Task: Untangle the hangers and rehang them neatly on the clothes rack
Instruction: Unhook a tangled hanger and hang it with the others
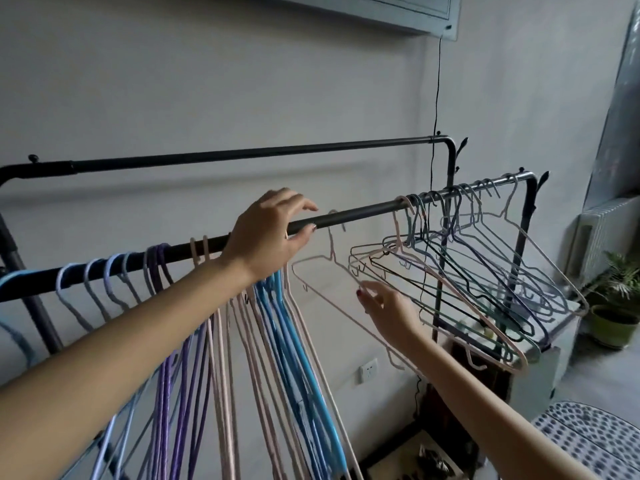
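A black clothes rack has a near rail (360,214) running from lower left to upper right. Sorted hangers (194,341) in blue, purple and pink hang in a row on its left half. A tangled cluster of hangers (485,271) hangs at the right end. One pink hanger (322,289) hangs alone on the rail between the two groups. My left hand (270,233) rests over the rail beside that hanger's hook, fingers spread. My right hand (388,306) pinches the pink hanger's sloping shoulder wire, just left of the tangled cluster.
A second, higher rail (249,154) runs behind. A thin black cord (437,98) hangs down the wall. A potted plant (613,306) stands at the right, a patterned stool (588,441) at lower right, a wall socket (367,370) below the rack.
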